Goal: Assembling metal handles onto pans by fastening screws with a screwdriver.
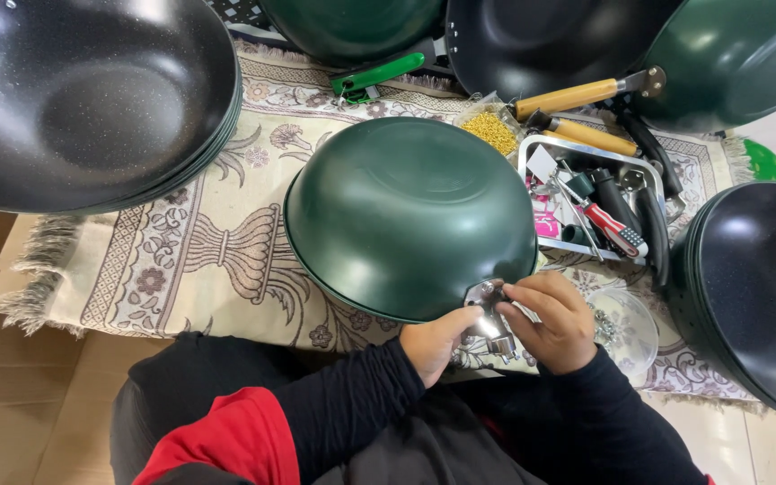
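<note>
fitting the bracket (489, 321) to the pan (410, 216) rim: left hand (433, 341) pinches it, right hand (551, 321) pinches its top; next calls for a fastener.

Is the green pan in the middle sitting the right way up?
No, the green pan lies upside down on the patterned cloth, its rounded bottom facing up, while both hands work at the metal bracket on its rim.
</note>
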